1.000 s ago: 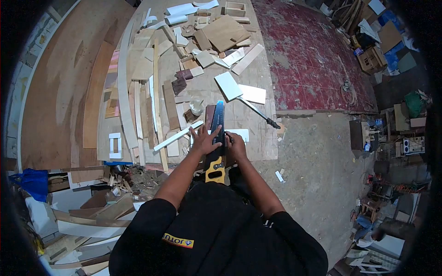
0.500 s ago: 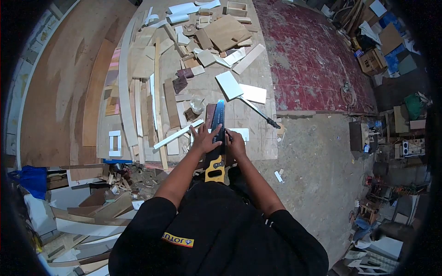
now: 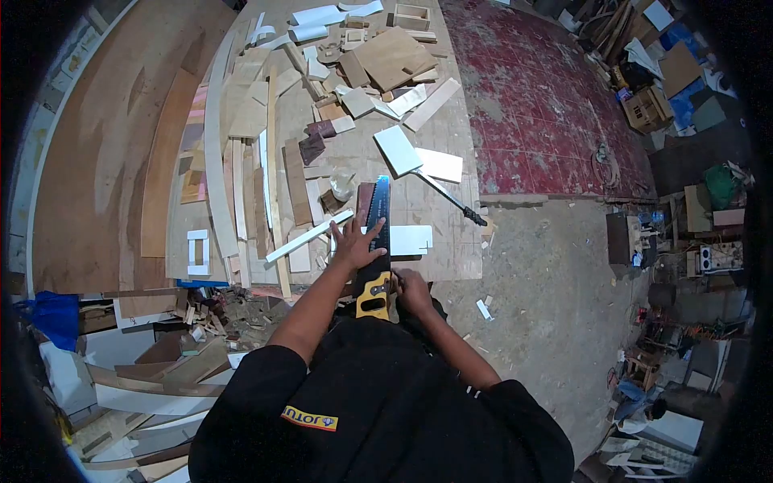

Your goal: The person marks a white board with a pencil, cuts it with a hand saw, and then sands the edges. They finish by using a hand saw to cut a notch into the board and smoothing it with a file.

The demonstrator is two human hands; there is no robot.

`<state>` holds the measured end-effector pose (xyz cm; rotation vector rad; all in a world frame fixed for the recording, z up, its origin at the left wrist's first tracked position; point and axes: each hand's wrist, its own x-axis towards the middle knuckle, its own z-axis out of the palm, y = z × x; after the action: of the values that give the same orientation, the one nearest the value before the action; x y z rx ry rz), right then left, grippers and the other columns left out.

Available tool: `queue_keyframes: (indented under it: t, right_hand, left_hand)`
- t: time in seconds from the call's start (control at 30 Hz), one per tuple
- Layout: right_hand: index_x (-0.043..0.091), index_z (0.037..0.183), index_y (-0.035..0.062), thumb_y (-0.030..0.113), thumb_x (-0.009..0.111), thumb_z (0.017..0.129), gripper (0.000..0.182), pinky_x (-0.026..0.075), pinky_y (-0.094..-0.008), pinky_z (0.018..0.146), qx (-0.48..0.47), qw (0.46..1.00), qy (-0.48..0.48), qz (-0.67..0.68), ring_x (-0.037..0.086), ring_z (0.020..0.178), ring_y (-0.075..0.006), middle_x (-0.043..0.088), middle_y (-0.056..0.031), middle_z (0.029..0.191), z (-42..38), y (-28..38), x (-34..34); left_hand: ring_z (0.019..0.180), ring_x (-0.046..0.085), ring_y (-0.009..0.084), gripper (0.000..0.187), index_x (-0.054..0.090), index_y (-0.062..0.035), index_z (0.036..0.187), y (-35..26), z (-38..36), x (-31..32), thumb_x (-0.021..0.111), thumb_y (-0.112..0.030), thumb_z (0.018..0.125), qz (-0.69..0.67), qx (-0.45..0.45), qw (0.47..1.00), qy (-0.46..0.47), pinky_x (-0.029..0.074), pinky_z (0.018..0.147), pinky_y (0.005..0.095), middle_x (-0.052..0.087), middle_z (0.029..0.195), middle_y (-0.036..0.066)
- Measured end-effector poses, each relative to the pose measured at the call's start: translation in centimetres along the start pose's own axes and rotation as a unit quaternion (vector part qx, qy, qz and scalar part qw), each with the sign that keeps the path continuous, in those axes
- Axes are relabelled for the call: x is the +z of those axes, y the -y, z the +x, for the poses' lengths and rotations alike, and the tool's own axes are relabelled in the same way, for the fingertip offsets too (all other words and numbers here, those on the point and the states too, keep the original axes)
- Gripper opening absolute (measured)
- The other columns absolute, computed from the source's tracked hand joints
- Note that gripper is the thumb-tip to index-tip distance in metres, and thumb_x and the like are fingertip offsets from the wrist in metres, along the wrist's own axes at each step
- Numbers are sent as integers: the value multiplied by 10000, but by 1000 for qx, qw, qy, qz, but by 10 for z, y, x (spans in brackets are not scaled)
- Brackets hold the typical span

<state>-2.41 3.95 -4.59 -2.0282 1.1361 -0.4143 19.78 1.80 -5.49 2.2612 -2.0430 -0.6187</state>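
Note:
A hand saw (image 3: pixel 375 270) with a dark blade and a yellow handle lies lengthwise on the table edge, its handle towards my body. Across the blade rests my left hand (image 3: pixel 357 245), fingers spread and pressing down. My right hand (image 3: pixel 413 291) is closed beside the saw's straight right edge, near the handle; what it pinches is too small to make out. Partly under the blade, a white board (image 3: pixel 411 240) shows to the right. A reddish-brown piece (image 3: pixel 365 197) shows left of the blade tip. A white strip (image 3: pixel 309 240) lies slanted by my left fingers.
Wood offcuts and a plywood piece (image 3: pixel 396 58) crowd the far table. A white panel (image 3: pixel 397 150) and a dark rod (image 3: pixel 452 201) lie to the right. Long strips (image 3: pixel 219 161) run along the left. A clear plastic cup (image 3: pixel 342 183) stands beyond my left hand.
My right hand has slid along the saw's edge towards my body, uncovering the white board. My left hand and the saw have stayed in place.

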Motion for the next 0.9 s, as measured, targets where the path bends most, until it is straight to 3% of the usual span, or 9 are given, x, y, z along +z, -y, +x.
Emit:
queue_keyframes:
  t: [0.03,0.17,0.27,0.33,0.43,0.47,0.6,0.77,0.9]
  right_hand:
    - [655,1142,30,166,548,967,245,485,-491,886,9,999,41,0,622,1000,-421,680,-219,1043,-9,-3,2]
    - [651,1149,32,186,551,967,259,485,-491,886,31,998,15,46,620,1013,-428,683,-224,1032,-38,-14,13]
    - [682,1123,38,136,564,966,220,514,-434,884,47,997,-3,54,660,995,-379,699,-196,1062,-44,-22,13]
    - [672,1131,44,125,581,950,218,529,-427,839,142,987,36,73,673,963,-381,693,-206,1066,-42,-20,11]
    - [664,1133,50,115,606,931,219,535,-413,824,174,979,75,78,688,965,-370,691,-209,1056,-38,-4,3]
    - [650,1147,44,120,632,920,241,536,-399,850,102,989,38,104,689,995,-354,696,-203,1033,-39,-1,3]
    - [606,1225,29,124,665,906,338,537,-397,878,92,992,34,85,683,1026,-347,690,-199,1078,-35,0,4]
    - [362,1417,2,108,776,817,737,521,-423,958,1,999,35,37,618,1162,-374,553,-237,1312,-32,-1,18]
    - [306,1435,2,106,800,790,818,492,-425,1005,9,997,45,58,571,1225,-392,510,-252,1331,-25,2,32]
  left_hand:
    - [1485,202,418,847,270,-417,1562,-1,0,0,640,-642,834,1,-1,1000,2,-8,1080,806,181,1636,182]
    - [1485,211,414,851,276,-406,1562,-1,-2,-3,652,-632,832,-2,0,1000,-1,-8,1087,798,178,1636,183]
    - [1482,222,415,844,280,-405,1561,-2,-1,-5,650,-629,836,0,-5,1000,10,-14,1084,800,165,1641,183]
    - [1480,227,416,843,281,-406,1561,-1,-1,-5,648,-631,836,2,-1,1000,6,-13,1082,802,158,1643,183]
    - [1481,230,419,843,274,-411,1563,0,-1,-3,635,-645,838,11,3,1000,5,-14,1078,807,142,1649,184]
    - [1483,228,418,845,270,-413,1563,1,-1,-3,630,-652,837,9,5,1000,4,-17,1078,806,139,1650,184]
    - [1483,238,421,851,254,-426,1565,0,1,0,619,-670,836,10,5,1000,7,-25,1079,806,136,1654,183]
    - [1478,256,422,856,241,-413,1571,2,0,1,610,-671,843,13,9,1000,2,-16,1077,808,141,1655,182]
    - [1478,258,421,945,121,-355,1602,2,3,6,601,-672,852,18,-2,1000,0,0,1074,811,137,1657,181]
